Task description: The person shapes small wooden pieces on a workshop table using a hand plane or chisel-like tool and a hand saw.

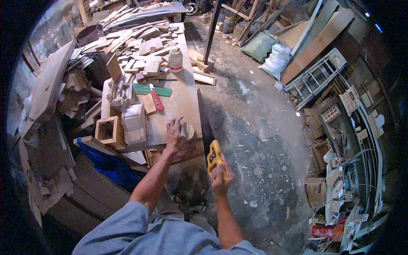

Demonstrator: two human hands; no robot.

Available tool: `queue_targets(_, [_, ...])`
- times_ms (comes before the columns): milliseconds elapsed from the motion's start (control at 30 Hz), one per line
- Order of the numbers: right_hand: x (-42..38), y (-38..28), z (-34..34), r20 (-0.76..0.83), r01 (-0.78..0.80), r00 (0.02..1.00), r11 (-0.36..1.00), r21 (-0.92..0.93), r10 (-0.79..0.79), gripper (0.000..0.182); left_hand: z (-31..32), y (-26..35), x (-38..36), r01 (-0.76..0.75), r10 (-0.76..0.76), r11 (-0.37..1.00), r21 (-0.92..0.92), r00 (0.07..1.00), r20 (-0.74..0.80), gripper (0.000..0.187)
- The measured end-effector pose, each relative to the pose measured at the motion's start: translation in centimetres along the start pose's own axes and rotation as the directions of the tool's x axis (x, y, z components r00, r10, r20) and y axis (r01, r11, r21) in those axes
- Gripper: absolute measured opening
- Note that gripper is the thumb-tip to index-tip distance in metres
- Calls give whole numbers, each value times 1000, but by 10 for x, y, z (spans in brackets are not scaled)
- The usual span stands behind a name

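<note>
A handsaw with a yellow handle (215, 149) is gripped by my right hand (222, 175), just off the workbench's right edge. Its dark blade (206, 123) points forward alongside that edge. My left hand (174, 135) presses down on a pale, round-edged wooden piece (189, 131) near the bench's front right corner, hiding part of it. Ahead of this hand lie a red-handled utility knife (156, 100) and a green strip (163, 91). A rounded cream wooden block (134, 123) and a square wooden frame (111, 131) stand to the left.
Many wood offcuts (144, 46) cover the far part of the workbench (187, 102), beside a white bottle (175, 60). A dark post (211, 34) rises past the bench. Sacks (276, 61), a metal ladder-like frame (318, 76) and boards line the right side of the littered floor (259, 157).
</note>
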State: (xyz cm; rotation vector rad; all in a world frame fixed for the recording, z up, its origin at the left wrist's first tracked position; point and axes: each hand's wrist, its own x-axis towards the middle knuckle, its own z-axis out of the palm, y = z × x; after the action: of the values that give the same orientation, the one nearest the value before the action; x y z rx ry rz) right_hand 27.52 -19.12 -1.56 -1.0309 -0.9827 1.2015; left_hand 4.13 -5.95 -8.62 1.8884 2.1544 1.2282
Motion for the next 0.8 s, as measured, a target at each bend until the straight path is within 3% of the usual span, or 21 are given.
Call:
queue_targets(233, [15,22,30,8,40,999,999,-5,-40,40,-17,25,5,-47,29,985,168,994,108,23])
queue_targets(300, [13,21,35,1,56,998,998,-9,-56,40,-14,24,5,-45,28,980,195,996,89,26])
queue_targets(500, [10,5,42,0,-131,991,982,137,132,42,-9,35,1,63,-73,965,254,997,30,29])
queue_targets(633, [-10,42,22,12,1,1000,997,-80,0,43,0,36,5,194,-191,940,280,981,-38,27])
queue_targets(733, [-47,12,-7,15,-61,998,994,-87,62,41,-7,46,11,234,-228,926,298,972,-54,21])
queue_targets(800, [-59,-15,-19,-14,-105,994,991,-89,104,41,-3,38,6,169,-169,939,301,985,-26,25])
